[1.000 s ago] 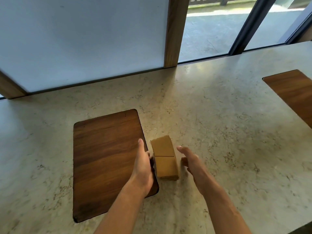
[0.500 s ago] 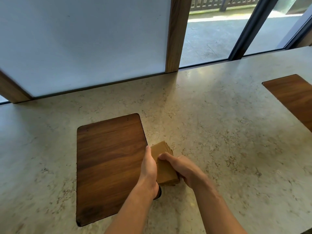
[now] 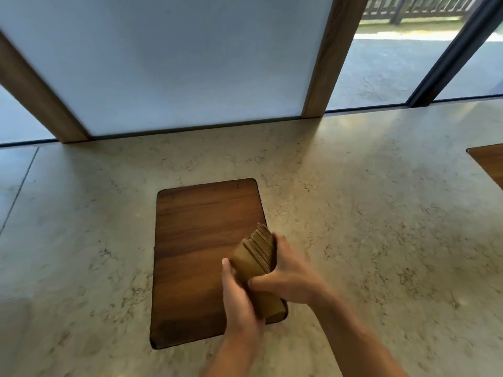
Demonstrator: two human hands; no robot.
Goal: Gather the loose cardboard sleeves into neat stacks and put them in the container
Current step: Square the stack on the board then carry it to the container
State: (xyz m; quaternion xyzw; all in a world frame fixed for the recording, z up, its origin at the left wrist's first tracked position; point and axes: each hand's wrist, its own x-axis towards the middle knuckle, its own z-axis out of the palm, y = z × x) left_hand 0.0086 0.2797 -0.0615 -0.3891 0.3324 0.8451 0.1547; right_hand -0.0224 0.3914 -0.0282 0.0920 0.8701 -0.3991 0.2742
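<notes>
Spanning a mottled stone counter (image 3: pixel 353 213) — window (image 3: pixel 394 63) far — both hands, left (image 3: pixel 239 297) and right (image 3: pixel 291 278), clasp unmarked sleeves (image 3: pixel 258 254) above a wood inlay (image 3: pixel 196 240).

sleeve stack (image 3: pixel 254 257): lower part hidden between hands
second wood panel (image 3: pixel 488 161): cut off at right edge
hands: motion-blurred

Single head view is looking forward and steeply down onto the tabletop (image 3: pixel 353 213), close in, and facing the window (image 3: pixel 381 72); edges are probably bending from the wide lens.
</notes>
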